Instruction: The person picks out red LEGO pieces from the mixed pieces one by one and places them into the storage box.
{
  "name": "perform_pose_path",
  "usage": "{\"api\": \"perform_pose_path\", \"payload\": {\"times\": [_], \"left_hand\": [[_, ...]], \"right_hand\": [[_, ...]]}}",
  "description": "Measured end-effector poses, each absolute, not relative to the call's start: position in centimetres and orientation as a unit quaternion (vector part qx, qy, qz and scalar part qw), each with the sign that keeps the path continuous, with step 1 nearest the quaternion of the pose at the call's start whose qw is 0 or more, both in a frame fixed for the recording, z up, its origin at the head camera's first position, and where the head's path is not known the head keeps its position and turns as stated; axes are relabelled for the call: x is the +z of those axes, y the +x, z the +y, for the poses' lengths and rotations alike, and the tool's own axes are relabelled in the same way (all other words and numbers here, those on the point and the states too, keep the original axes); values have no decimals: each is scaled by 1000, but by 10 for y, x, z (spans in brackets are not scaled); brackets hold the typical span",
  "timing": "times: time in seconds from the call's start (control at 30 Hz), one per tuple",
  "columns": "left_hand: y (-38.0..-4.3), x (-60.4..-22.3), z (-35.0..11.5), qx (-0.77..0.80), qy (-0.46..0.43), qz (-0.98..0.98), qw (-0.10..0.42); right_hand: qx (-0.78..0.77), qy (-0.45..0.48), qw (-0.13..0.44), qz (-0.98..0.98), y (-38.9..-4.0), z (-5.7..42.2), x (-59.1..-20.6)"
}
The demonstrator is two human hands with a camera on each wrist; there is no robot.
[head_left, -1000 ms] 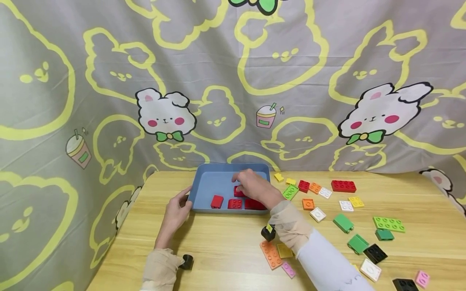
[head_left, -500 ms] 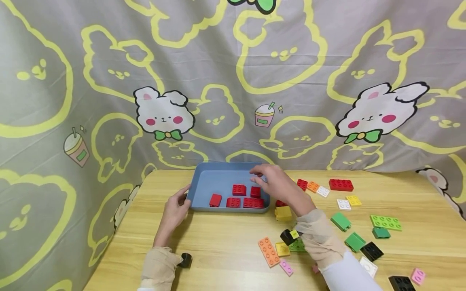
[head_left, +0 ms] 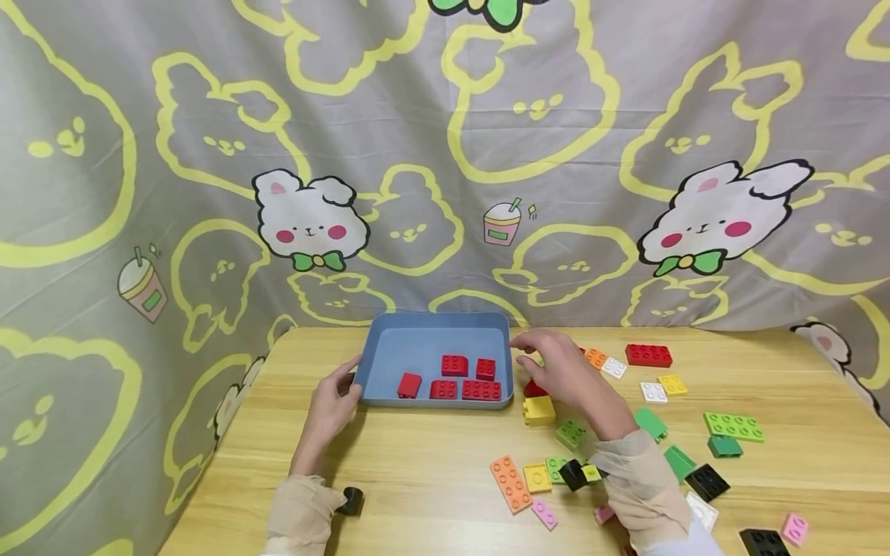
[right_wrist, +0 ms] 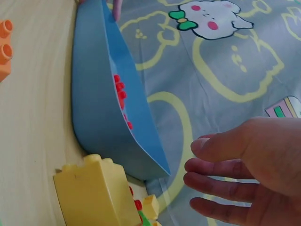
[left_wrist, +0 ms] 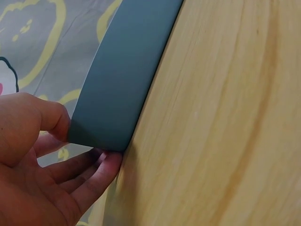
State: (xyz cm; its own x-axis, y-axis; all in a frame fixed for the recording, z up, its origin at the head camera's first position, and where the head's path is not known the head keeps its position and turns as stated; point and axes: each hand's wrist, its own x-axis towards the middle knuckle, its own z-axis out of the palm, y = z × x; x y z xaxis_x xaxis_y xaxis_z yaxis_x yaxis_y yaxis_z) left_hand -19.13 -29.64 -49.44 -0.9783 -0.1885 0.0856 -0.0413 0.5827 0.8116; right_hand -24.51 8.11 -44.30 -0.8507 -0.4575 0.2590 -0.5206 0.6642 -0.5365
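A blue tray (head_left: 445, 403) lies on the wooden table with several red toy bricks in its front and right part, among them a long red brick (head_left: 481, 391) and a tilted one, a red brick (head_left: 409, 385). My left hand (head_left: 335, 405) grips the tray's left side, thumb and fingers bent at the corner in the left wrist view. Just beyond the tray's right rim hovers my right hand (head_left: 556, 369), fingers loosely extended with nothing between them. Close by it stands a yellow brick (right_wrist: 91, 188), with a red brick partly hidden behind.
Loose bricks spread over the right side: an orange brick (head_left: 511, 484), a lime green plate brick (head_left: 734, 426), a long red brick (head_left: 648, 355), a black brick (head_left: 708, 482) and several others. A patterned grey curtain (head_left: 417, 154) closes off the back and left.
My right hand has left the red bricks inside the tray and moved right, out past its rim. One small red brick at the tray's right is now uncovered. The left hand keeps its place.
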Motion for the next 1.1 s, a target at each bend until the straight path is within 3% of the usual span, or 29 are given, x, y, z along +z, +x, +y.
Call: {"api": "perform_pose_path", "payload": {"times": [0.37,1.1], "left_hand": [[-190,-493,-294,-456,58,-884,91],[-190,-495,-297,-461,62,-882,79]], "right_hand": [[317,243,54,-915,-236,100,-445],[281,220,-3,-934,-231,99,-460]]}}
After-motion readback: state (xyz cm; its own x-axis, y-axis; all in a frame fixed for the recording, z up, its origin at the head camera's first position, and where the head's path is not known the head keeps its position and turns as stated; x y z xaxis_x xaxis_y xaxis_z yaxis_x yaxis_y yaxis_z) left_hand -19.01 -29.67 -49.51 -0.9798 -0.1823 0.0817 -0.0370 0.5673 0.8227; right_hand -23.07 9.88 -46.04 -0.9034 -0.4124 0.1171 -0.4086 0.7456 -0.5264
